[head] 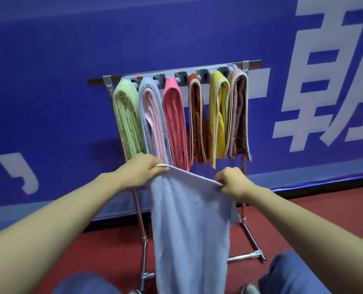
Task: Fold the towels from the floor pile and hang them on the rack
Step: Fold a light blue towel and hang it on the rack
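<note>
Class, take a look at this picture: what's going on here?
A person grips a light blue towel by its top edge, left hand at one corner, right hand at the other, letting it hang in front of the rack. Six folded towels already hang on it.

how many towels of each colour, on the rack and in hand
green towel: 1
light blue towel with pale pink inside: 1
pink towel: 1
rust brown towel: 1
yellow towel: 1
mauve towel: 1
plain light blue towel, gripped by left hand and right hand: 1
total: 7
</note>
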`<action>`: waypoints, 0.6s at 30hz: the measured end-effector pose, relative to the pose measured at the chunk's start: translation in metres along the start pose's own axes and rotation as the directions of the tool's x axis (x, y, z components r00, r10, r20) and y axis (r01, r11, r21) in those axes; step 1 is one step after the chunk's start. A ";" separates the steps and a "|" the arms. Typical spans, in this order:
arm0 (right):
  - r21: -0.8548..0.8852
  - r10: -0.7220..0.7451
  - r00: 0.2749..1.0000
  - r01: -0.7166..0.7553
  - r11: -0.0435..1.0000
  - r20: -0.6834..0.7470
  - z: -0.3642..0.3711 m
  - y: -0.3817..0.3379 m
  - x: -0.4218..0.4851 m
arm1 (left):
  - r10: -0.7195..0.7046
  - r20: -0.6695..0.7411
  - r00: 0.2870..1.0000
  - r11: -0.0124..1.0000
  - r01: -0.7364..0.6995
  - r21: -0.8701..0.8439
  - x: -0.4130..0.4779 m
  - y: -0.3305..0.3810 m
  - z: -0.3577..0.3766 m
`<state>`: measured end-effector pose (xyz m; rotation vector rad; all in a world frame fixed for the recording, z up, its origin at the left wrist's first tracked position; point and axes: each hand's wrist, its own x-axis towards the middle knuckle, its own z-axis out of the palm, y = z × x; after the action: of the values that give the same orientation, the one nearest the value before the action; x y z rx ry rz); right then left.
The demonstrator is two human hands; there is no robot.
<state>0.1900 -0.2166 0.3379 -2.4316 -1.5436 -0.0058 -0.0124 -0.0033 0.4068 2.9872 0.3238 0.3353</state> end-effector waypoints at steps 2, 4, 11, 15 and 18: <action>-0.061 0.050 0.997 -0.046 0.997 0.061 0.010 0.010 -0.005 | 0.028 -0.038 0.999 0.999 -0.027 0.019 0.002 0.004 -0.016; -0.107 0.124 0.984 -0.110 0.988 0.126 0.021 0.023 -0.014 | 0.017 -0.067 0.998 0.999 -0.015 0.033 0.001 0.001 -0.028; 0.375 0.312 0.905 -0.407 0.833 0.290 0.024 0.045 -0.030 | -0.168 0.291 0.942 0.968 0.101 0.230 -0.033 -0.042 0.003; 0.736 0.237 0.892 -0.452 0.504 0.386 -0.016 0.017 -0.015 | -0.308 0.363 0.880 0.927 0.191 0.324 -0.020 -0.056 0.004; 0.902 0.351 0.928 -0.257 0.347 0.129 -0.059 0.007 0.037 | -0.372 -0.019 0.928 0.902 0.366 0.230 0.011 -0.060 -0.037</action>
<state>0.2203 -0.1995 0.3982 -1.6673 -0.6441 0.6383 -0.0221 0.0611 0.4370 3.0500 0.9727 0.2313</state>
